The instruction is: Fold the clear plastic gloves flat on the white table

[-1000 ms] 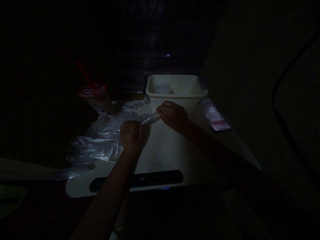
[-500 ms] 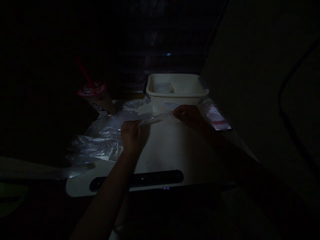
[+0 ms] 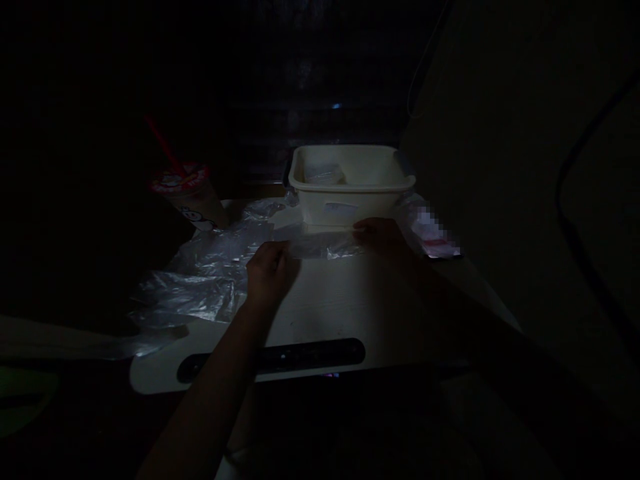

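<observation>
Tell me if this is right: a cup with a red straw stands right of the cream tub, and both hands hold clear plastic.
Wrong side: the head view shows the cup with the red straw standing left of the cream tub. The left hand and right hand do hold clear plastic.

Shadow hid most of the right grip (image 3: 383,236) from us, and we could not see how it met the film (image 3: 320,248). Our left forearm (image 3: 215,373), cut off by the bottom edge, covered part of the black strip (image 3: 315,353). The contents (image 3: 324,173) of the tub (image 3: 311,208) looked too dim to identify.
</observation>
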Motion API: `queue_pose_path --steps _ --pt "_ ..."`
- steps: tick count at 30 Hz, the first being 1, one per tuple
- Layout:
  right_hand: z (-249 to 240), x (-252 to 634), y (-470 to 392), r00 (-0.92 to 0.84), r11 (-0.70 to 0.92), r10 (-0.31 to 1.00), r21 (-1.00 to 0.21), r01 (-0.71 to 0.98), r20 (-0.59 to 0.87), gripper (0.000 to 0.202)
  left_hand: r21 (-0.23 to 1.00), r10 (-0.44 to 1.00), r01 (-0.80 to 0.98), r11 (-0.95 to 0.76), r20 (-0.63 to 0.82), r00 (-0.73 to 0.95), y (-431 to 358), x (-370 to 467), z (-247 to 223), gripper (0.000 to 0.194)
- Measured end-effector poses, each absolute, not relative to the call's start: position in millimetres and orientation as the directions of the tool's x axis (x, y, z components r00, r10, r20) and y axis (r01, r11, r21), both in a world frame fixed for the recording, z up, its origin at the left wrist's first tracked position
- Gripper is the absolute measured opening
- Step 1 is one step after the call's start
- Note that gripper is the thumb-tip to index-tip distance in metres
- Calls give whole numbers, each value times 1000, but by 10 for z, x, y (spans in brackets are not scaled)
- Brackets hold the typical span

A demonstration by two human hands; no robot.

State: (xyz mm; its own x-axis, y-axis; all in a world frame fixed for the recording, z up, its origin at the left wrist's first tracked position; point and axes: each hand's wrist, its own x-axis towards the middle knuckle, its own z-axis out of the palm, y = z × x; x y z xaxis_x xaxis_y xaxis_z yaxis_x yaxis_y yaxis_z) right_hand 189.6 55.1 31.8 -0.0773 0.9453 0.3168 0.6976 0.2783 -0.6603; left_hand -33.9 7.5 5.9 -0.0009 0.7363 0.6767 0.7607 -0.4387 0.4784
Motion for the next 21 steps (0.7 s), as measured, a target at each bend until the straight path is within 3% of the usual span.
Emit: queue_pose_path --steps 4,8,11,16,21 --pt "320 1943 565 -55 269 948 -693 669 315 11 465 717 754 -463 697 10 80 -361 57 20" --pt "310 1965 583 -41 141 990 -933 331 135 14 478 702 740 -474 712 -11 54 -357 59 21" --pt "287 1928 567 -77 19 997 -989 145 8 20 545 725 714 -440 685 -76 25 -331 65 19" --pt "305 1850 508 -109 23 994 -993 119 10 27 610 735 670 -423 664 -140 14 -313 41 18" --pt "362 1884 486 -53 76 996 -985 152 69 21 518 636 693 -503 764 -109 33 -347 37 19"
